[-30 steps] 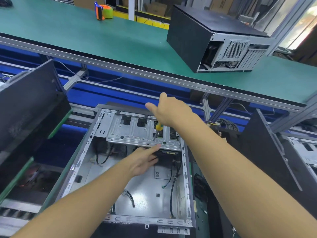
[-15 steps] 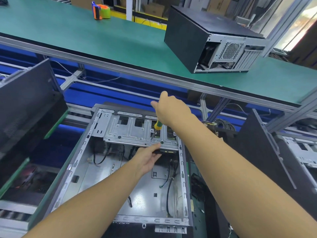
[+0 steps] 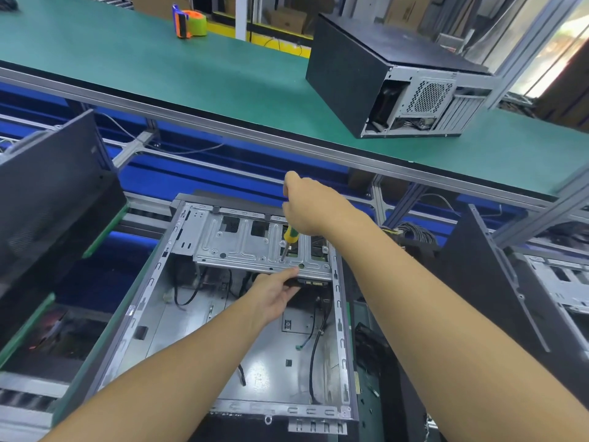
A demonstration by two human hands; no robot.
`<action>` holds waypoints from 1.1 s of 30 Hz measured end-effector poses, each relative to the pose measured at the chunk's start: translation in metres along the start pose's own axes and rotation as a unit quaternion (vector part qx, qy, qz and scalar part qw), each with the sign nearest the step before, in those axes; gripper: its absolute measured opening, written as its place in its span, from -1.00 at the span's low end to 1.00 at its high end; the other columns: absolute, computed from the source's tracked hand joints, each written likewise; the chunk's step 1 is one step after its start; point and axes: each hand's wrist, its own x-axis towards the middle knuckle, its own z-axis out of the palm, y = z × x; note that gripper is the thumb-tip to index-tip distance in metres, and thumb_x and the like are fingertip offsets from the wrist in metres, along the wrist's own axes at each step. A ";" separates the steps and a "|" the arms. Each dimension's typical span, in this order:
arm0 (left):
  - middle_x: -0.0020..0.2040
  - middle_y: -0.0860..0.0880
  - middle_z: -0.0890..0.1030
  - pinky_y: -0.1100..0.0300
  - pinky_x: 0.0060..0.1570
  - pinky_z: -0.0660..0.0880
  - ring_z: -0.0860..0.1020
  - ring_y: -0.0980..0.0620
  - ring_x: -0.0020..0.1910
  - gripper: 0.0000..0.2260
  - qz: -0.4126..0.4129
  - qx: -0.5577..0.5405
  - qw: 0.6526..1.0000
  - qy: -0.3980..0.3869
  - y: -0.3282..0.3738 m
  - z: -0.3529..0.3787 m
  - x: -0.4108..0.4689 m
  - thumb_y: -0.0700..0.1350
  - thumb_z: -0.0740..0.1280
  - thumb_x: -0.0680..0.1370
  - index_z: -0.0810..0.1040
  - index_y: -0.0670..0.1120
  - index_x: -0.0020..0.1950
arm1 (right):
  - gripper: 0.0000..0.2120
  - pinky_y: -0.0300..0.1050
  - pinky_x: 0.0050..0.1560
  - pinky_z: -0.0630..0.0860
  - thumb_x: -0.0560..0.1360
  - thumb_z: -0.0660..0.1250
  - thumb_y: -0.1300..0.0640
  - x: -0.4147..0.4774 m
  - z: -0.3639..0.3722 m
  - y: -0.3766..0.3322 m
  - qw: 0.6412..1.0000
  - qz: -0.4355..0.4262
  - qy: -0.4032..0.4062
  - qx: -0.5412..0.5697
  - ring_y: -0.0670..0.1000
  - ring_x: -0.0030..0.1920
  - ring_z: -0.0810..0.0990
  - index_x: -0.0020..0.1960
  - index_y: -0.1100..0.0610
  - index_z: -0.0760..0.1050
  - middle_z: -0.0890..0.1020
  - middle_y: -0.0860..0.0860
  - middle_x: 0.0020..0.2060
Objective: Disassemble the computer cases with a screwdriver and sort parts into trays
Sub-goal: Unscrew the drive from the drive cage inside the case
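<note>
Case (image 3: 271, 371): lying open side up below me, in front of the green bench (image 3: 223, 81); a few cables (image 3: 314, 355) loose on its floor
Bracket (image 3: 242, 247): steel drive plate across the far end of the case, screw holes on top
Drive (image 3: 314, 283): dark unit tucked under the bracket's near right edge, only its edge shows
Screwdriver (image 3: 289, 240): green and yellow handle, tip down on a screw point near the bracket's front edge
Right hand (image 3: 314, 208): I have it wrapped round the screwdriver's top, from above
Left hand (image 3: 274, 295): thumb and fingers pinch the drive's near edge from below, I judge to catch it
Risk: if the tip sits tilted it may cam out and chew the head; once the last screw lets go the drive could drop onto the cables if my pinch is slack; a freed screw may roll into the case
Second case (image 3: 398, 90): closed, on the bench, well apart, untouched
</note>
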 end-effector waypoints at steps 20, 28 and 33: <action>0.37 -0.26 0.47 0.00 0.33 0.47 0.39 -0.17 0.42 -0.54 0.007 -0.004 1.000 0.002 0.000 0.001 -0.002 -0.35 0.45 0.49 0.42 -0.34 0.35 | -0.63 -0.01 -0.28 0.35 0.65 0.13 -0.19 0.001 0.003 -0.003 0.999 0.021 0.020 -0.043 0.12 -0.14 0.49 0.13 0.13 0.30 0.46 0.02 -0.13; 0.28 -0.26 0.55 0.06 0.27 0.49 0.49 -0.14 0.32 -0.59 0.004 -0.002 1.000 -0.005 0.000 0.000 -0.003 -0.34 0.43 0.51 0.44 -0.36 0.33 | -0.81 0.00 -0.13 0.39 0.56 0.27 0.12 0.003 -0.002 0.001 0.998 -0.041 -0.047 0.029 0.09 -0.03 0.45 0.17 0.04 0.39 0.41 0.03 0.13; 0.24 -0.23 0.54 0.08 0.25 0.49 0.50 -0.06 0.18 -0.60 0.005 0.002 1.000 0.006 0.000 0.001 -0.002 -0.34 0.45 0.50 0.45 -0.35 0.30 | -0.68 -0.03 -0.28 0.36 0.66 0.16 -0.14 0.005 0.010 -0.002 0.995 -0.007 0.071 -0.064 0.14 -0.13 0.52 0.07 0.13 0.39 0.53 0.02 -0.13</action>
